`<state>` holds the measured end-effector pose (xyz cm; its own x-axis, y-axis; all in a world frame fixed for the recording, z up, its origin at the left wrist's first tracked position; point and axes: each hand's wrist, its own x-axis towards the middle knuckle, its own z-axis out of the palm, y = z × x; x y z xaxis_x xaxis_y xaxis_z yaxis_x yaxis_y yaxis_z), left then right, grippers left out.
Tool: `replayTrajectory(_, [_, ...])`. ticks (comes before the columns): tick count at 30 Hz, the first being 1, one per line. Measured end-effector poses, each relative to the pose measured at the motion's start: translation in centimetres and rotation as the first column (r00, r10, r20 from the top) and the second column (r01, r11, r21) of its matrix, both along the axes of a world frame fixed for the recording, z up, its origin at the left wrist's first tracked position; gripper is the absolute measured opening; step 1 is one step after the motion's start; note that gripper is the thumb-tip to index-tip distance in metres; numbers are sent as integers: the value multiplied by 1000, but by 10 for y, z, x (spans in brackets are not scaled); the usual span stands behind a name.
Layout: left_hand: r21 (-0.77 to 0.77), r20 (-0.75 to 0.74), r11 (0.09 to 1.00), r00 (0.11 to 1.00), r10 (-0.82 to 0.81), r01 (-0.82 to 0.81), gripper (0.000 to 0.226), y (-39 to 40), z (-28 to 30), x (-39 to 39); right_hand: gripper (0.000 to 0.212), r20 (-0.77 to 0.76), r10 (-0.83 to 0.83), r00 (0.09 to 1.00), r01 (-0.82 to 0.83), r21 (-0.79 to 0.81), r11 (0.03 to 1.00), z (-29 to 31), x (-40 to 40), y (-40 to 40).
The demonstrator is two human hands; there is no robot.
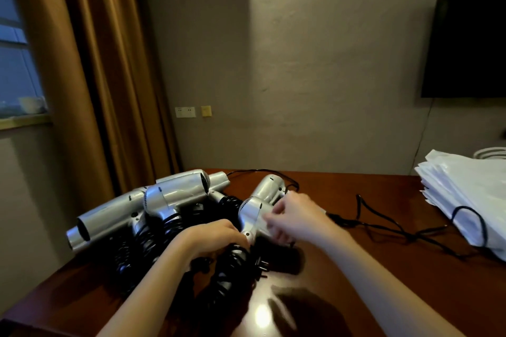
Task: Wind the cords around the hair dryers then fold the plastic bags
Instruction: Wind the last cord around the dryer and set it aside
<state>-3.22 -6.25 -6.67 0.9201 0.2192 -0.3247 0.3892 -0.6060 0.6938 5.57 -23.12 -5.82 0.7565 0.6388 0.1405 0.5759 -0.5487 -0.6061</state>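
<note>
Left hand [216, 235] grips the coiled cord [232, 257]; right hand [293, 216] holds the hair dryer [253, 216]; best keep wraps snug.

right hand [294, 217]: motion-blurred | plastic bags [471, 194]: cut off right | left fingertips: hidden

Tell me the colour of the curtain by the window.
The curtain is golden brown, plain with no pattern; the head view shows it.

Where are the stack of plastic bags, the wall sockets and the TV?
stack of plastic bags [465, 186]: head view, top sheet of the pile.
wall sockets [185, 112]: head view, middle of the white plate.
TV [468, 44]: head view, centre of the dark screen.
</note>
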Motion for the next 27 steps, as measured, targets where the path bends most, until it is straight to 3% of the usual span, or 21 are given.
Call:
replayTrajectory(4, [202,-43,979,999,-5,14,27,-3,5,2,18,9,-211,977,205,201,958,-1,57,-22])
replayTrajectory(6, [312,-23,950,1000,15,-7,25,-3,10,6,12,31,-297,954,289,160,944,-14,83,-27])
replayTrajectory(11, [430,210,882,971,111,-194,35,-11,29,26,39,59,-273,960,273,11,962,-51,124,-8])
replayTrajectory(13, [403,285,887,952,112,-225,29,-18,32,42,43,92,-211,973,220,-110,969,-63,137,4])
replayTrajectory(16, [336,329,903,932,153,-267,59,-30,30,64,41,134,-159,978,180,-164,970,-74,151,11])
replayTrajectory(21, [213,442,922,873,206,-325,72,-47,27,94,38,86,-219,972,212,90,973,-75,161,-24])
replayTrajectory(24, [14,516,950,816,261,-312,81,-63,24,115,42,32,-278,960,248,359,900,-67,165,-63])
replayTrajectory(27, [-280,513,937,792,330,-209,102,-87,16,134,34,-35,-159,987,150,574,805,-51,162,-101])
